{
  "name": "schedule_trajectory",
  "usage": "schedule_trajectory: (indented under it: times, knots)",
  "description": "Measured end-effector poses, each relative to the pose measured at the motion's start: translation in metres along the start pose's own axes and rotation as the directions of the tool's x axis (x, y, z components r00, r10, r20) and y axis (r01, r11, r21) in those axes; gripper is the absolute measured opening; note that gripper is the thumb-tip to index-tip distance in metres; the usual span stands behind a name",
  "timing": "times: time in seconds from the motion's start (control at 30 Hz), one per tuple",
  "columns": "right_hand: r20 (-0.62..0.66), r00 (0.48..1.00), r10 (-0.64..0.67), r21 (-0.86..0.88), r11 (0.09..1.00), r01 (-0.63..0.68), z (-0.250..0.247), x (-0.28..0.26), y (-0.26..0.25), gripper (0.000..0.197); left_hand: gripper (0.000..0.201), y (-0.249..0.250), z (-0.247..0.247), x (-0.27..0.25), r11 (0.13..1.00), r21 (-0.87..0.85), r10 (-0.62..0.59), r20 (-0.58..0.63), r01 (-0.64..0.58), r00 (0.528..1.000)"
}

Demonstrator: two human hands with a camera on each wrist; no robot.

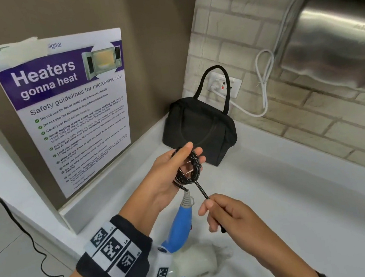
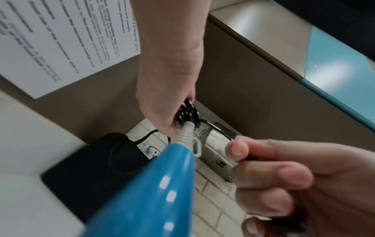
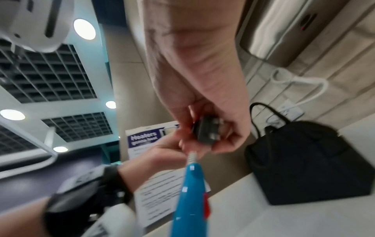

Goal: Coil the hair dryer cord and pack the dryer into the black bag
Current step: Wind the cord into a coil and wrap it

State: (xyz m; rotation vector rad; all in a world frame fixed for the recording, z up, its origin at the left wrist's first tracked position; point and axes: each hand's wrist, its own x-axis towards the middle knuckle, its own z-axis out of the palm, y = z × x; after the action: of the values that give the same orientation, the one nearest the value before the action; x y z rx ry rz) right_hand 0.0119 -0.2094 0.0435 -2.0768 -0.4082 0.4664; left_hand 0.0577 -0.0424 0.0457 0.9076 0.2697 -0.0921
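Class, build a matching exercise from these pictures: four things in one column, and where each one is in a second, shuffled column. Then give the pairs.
1. cord coil
2. plug
3. black bag
4. poster

A. stuck on the brown wall
B. in the right hand
C. standing in the counter corner
D. held in the left hand

Pairs: 1-D, 2-B, 3-C, 4-A
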Motion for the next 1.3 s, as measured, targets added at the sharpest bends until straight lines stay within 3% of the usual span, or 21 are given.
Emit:
schedule_trajectory:
  times: [0.1, 0.2, 0.3, 0.43, 0.5, 0.6, 0.67, 0.73, 0.87, 0.93, 1.1, 1.23, 1.3]
  knots:
    - [0.019, 0.999, 0.049, 0.091, 0.995, -0.051, -0.006, 0.008, -0.001, 0.016, 0.045, 0.001, 0.001, -0.004, 0.986, 0.165, 0.006, 0.135, -0.028, 0.991]
    - [-0.010, 0.997, 0.081, 0.171, 0.982, -0.078, -0.008, 0.019, -0.010, 0.029, 0.061, -0.001, 0.004, -0.008, 0.944, 0.322, 0.006, 0.195, -0.070, 0.981]
    - [-0.039, 0.997, 0.066, 0.186, 0.981, -0.057, -0.006, 0.028, -0.015, 0.035, 0.057, -0.006, 0.005, -0.011, 0.912, 0.400, 0.005, 0.223, -0.097, 0.975]
    - [-0.167, 0.985, 0.050, 0.207, 0.978, -0.015, -0.001, 0.040, -0.017, 0.027, 0.047, -0.014, 0.005, -0.014, 0.884, 0.445, 0.085, 0.153, -0.145, 0.985]
    - [-0.216, 0.975, 0.047, 0.235, 0.972, 0.005, 0.001, 0.044, -0.016, 0.027, 0.037, -0.022, 0.007, -0.017, 0.765, 0.612, 0.173, 0.102, -0.199, 0.980]
    - [-0.224, 0.975, 0.014, 0.208, 0.978, 0.034, 0.004, 0.046, -0.012, 0.026, 0.029, -0.026, 0.007, -0.022, 0.519, 0.819, 0.325, 0.075, -0.244, 0.943]
    - [-0.208, 0.978, -0.014, 0.160, 0.986, 0.049, 0.003, 0.045, -0.009, 0.025, 0.025, -0.022, 0.004, -0.021, 0.396, 0.887, 0.319, 0.108, -0.236, 0.941]
    - [-0.182, 0.983, -0.037, 0.112, 0.992, 0.058, 0.000, 0.043, -0.007, 0.024, 0.025, -0.018, 0.002, -0.021, 0.366, 0.901, 0.277, 0.133, -0.233, 0.951]
    - [-0.179, 0.982, -0.061, 0.118, 0.990, 0.083, -0.007, 0.042, -0.007, 0.018, 0.035, -0.015, -0.001, -0.020, 0.502, 0.832, 0.177, 0.168, -0.235, 0.970]
    - [-0.172, 0.981, -0.084, 0.061, 0.994, 0.096, -0.009, 0.042, -0.004, 0.024, 0.038, -0.013, -0.002, -0.020, 0.564, 0.794, 0.143, 0.176, -0.226, 0.974]
    - [-0.219, 0.959, -0.182, -0.122, 0.980, 0.159, -0.007, 0.036, 0.004, 0.017, 0.041, -0.020, 0.001, -0.017, 0.699, 0.683, 0.239, 0.058, -0.213, 0.969]
    - [-0.239, 0.950, -0.199, -0.132, 0.976, 0.171, -0.002, 0.028, 0.004, 0.024, 0.036, -0.024, 0.003, -0.015, 0.892, 0.421, 0.190, -0.020, -0.164, 0.982]
    - [-0.232, 0.950, -0.208, -0.188, 0.968, 0.166, -0.001, 0.025, 0.008, 0.028, 0.033, -0.020, 0.005, -0.017, 0.938, 0.322, 0.145, -0.021, -0.131, 0.989]
